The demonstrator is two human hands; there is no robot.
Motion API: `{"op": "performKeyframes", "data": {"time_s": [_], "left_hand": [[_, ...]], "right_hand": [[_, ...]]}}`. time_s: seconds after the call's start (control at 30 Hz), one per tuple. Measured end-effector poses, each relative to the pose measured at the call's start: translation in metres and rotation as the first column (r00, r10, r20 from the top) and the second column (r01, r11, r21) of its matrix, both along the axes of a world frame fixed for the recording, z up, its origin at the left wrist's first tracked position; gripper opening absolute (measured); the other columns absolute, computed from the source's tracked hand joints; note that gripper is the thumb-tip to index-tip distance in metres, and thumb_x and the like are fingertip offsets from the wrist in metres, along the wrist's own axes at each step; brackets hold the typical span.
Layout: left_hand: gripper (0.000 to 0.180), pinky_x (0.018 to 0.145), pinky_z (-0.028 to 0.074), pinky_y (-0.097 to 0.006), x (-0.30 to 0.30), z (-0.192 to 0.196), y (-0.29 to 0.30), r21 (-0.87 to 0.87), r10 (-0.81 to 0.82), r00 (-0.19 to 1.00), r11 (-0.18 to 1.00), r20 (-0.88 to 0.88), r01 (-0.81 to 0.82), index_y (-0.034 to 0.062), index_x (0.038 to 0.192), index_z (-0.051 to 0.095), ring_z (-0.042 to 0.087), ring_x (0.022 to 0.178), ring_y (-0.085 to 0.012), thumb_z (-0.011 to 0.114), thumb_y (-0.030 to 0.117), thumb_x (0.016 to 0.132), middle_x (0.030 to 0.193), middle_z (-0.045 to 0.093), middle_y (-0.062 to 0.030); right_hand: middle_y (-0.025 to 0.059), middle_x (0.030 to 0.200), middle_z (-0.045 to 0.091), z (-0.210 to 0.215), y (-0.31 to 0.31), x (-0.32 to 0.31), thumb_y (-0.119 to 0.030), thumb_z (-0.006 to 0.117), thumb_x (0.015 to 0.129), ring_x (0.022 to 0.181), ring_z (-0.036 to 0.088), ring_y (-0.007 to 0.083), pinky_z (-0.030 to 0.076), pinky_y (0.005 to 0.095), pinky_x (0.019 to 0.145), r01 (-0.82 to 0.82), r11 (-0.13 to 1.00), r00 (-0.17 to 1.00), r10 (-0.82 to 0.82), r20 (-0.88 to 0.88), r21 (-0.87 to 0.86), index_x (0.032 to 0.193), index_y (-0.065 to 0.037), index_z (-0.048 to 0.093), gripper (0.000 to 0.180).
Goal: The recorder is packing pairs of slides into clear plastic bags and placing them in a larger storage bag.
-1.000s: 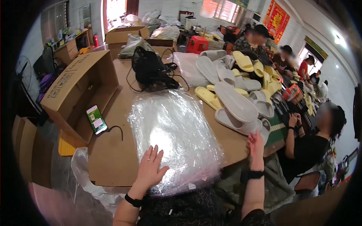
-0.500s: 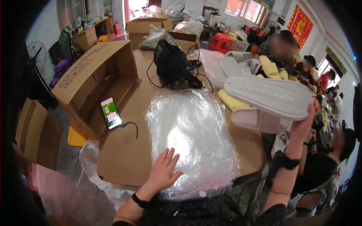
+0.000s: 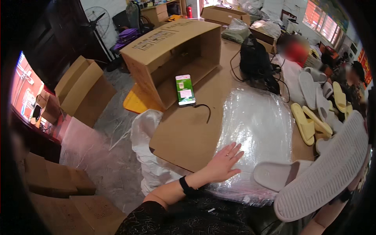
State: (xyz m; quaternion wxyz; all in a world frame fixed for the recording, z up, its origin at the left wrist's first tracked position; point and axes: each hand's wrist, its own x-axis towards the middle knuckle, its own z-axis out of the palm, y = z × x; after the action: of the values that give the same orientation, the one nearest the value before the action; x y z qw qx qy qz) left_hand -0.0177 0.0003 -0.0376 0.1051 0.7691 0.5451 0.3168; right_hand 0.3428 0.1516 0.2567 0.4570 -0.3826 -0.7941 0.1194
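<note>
My left hand (image 3: 225, 164) lies flat, fingers stretched, on a stack of clear plastic bags (image 3: 254, 129). At the right, a grey slipper (image 3: 325, 168) is held up with its ribbed sole facing me. A second grey slipper (image 3: 274, 175) shows beside it, its footbed and strap in view over the bags' edge. My right hand (image 3: 359, 176) grips this pair from behind; the raised sole covers most of its fingers. Several yellow slippers (image 3: 303, 123) and other grey slippers (image 3: 308, 89) lie beyond, along the table's right side.
A lit phone (image 3: 185, 91) with a short black strap rests by an open cardboard box (image 3: 172, 47) on its side. A black bag with cords (image 3: 258, 64) sits at the table's far part. More cardboard boxes (image 3: 84, 88) stand on the floor at left. People are farther right.
The view has swung left, shifting the table rightward in the picture. The slippers in my right hand have come lower and nearer, tilted more upright. My left hand stays flat on the bags.
</note>
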Motion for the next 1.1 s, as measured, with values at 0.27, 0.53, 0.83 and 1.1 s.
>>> {"op": "performKeyframes", "data": {"time_s": [0.27,0.53,0.83,1.1], "left_hand": [[0.066,0.117,0.025,-0.051,-0.002,0.001,0.005,-0.095,0.007,0.998,0.995,-0.066,-0.013,0.0013,0.143,0.044,0.028,0.143,-0.0413,0.058,0.043,0.094,0.154,0.033,-0.0220],[0.068,0.116,0.026,-0.053,-0.002,0.005,0.006,-0.088,0.015,0.997,0.996,-0.082,-0.022,0.0030,0.143,0.046,0.029,0.143,-0.0424,0.064,0.042,0.090,0.153,0.034,-0.0223],[0.070,0.116,0.026,-0.052,-0.004,0.010,0.005,-0.168,0.010,0.990,0.985,-0.142,-0.034,0.0026,0.144,0.042,0.029,0.142,-0.0431,0.060,0.044,0.091,0.154,0.034,-0.0222],[0.071,0.116,0.028,-0.052,0.000,-0.003,0.003,-0.073,0.039,0.989,0.996,-0.142,-0.050,0.0032,0.144,0.042,0.028,0.143,-0.0416,0.061,0.045,0.091,0.157,0.029,-0.0211]], "right_hand": [[0.0041,0.102,0.066,-0.077,0.047,-0.143,-0.044,0.049,0.102,0.090,0.064,0.0143,0.051,0.0293,0.075,-0.581,0.357,0.796,0.063,-0.602,-0.731,0.120,-0.005,0.058,0.044],[0.0027,0.094,0.068,-0.114,-0.077,-0.087,-0.008,0.071,0.088,0.081,0.061,0.0093,0.047,0.0235,0.070,-0.229,0.803,0.969,0.243,-0.047,-0.551,0.107,-0.001,0.067,0.021],[0.0181,0.122,0.058,-0.206,-0.060,-0.101,-0.025,0.073,0.087,0.106,0.059,0.0265,0.049,0.0346,0.086,-0.050,0.780,0.974,0.176,0.142,-0.624,0.129,0.003,0.053,0.054],[0.0297,0.131,0.046,-0.235,-0.019,-0.162,-0.039,0.075,0.082,0.119,0.045,0.0454,0.038,0.0502,0.102,0.104,0.967,0.922,-0.006,0.386,-0.233,0.140,0.008,0.041,0.082]]}}
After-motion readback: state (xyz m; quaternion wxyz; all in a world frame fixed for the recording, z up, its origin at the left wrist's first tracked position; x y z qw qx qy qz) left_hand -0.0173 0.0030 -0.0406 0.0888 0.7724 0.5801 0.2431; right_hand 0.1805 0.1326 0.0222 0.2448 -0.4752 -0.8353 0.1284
